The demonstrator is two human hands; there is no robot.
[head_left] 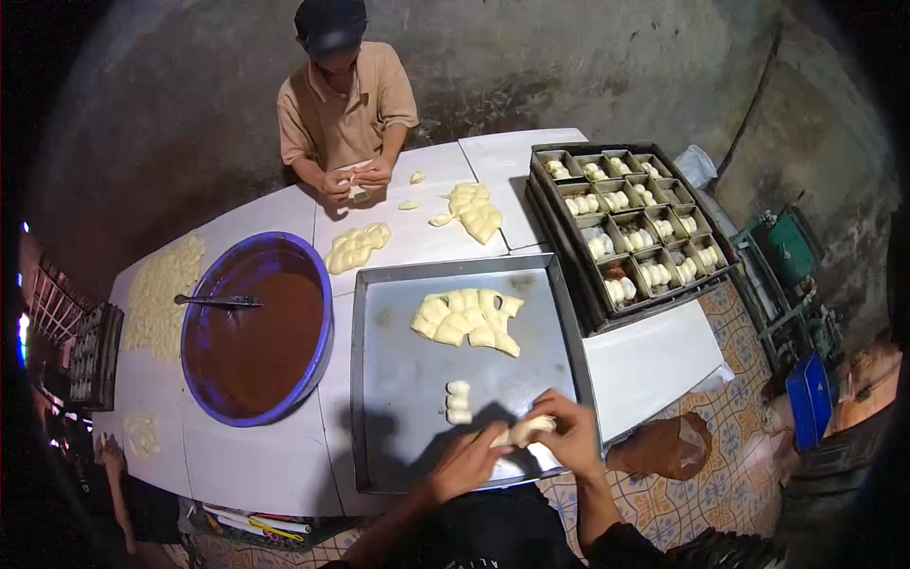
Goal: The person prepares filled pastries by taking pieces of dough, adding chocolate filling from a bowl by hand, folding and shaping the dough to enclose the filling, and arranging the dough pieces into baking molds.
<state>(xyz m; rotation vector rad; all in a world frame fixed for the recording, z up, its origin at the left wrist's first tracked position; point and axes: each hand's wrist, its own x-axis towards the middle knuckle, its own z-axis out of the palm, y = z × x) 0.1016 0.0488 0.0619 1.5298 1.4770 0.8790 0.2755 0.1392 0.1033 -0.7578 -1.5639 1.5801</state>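
My left hand (pixel 469 463) and my right hand (pixel 572 438) meet over the near right part of a metal tray (pixel 384 332). Between them is a pale piece of dough (pixel 521 433), its left end in my left fingers and its right end in my right. Just left of them a short row of small dough balls (pixel 458 402) lies on the tray, touching one another. Farther back on the same tray sits a larger sheet of joined dough pieces (pixel 466 318) with gaps in its edge. My fingers partly hide the held dough.
A blue tub (pixel 327 365) of brown filling with a spoon (pixel 218 302) stands left. A rack of square tins (pixel 569 228) with dough fills the back right. Across the table (pixel 256 465), a co-worker (pixel 346 114) handles dough beside more dough sheets (pixel 474 211). Another person's hand (pixel 112 457) shows far left.
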